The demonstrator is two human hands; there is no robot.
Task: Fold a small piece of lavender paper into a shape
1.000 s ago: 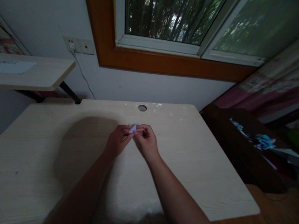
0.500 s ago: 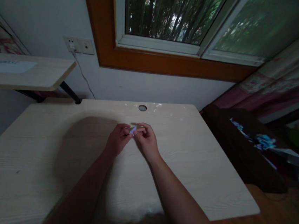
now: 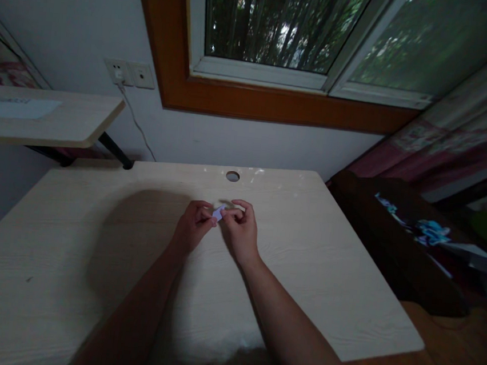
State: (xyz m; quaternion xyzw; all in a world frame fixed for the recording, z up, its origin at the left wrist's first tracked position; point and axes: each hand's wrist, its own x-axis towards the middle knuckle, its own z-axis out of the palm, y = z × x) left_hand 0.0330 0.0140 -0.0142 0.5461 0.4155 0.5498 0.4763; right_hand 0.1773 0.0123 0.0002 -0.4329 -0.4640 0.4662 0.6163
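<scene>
A tiny piece of folded pale paper (image 3: 218,212) is pinched between both hands over the middle of a light wooden desk (image 3: 92,237). My left hand (image 3: 192,227) grips its left end with fingertips curled in. My right hand (image 3: 239,231) pinches the right end, its index finger and thumb closed on the paper. Most of the paper is hidden by the fingers.
A round cable hole (image 3: 232,176) lies just beyond the hands near the desk's far edge. A side shelf (image 3: 60,122) stands at the left below a wall socket (image 3: 129,73). A dark piece of furniture with cloth (image 3: 415,233) sits at the right under the window.
The hands have turned slightly and shifted the small paper between the fingertips; its visible tip now looks flatter. The arms stay in place.
</scene>
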